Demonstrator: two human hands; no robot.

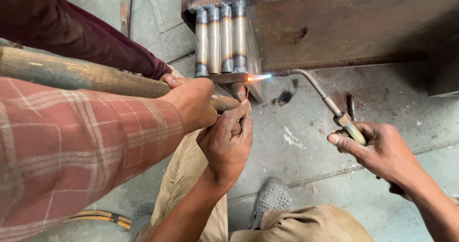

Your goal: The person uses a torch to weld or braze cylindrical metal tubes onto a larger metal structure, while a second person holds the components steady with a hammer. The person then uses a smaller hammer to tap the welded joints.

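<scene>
My right hand [382, 151] grips the brass handle of a gas torch [330, 105]. Its bent nozzle points left, and a small flame [258, 77] touches the lower end of a row of several upright steel tubes [220, 36]. My left hand [228, 139] is pinched on a thin filler rod [247, 88], whose tip glows at the flame. A co-worker's hand [191, 103] in a red plaid sleeve holds a long brownish pipe [95, 77] against the joint, just above my left hand.
A second person's dark maroon sleeve [95, 36] reaches in from the upper left. A rusty steel box [354, 27] stands behind the tubes. Below are a grey concrete floor [306, 141], my khaki trousers [306, 225], a grey shoe [270, 196] and a hose [100, 217].
</scene>
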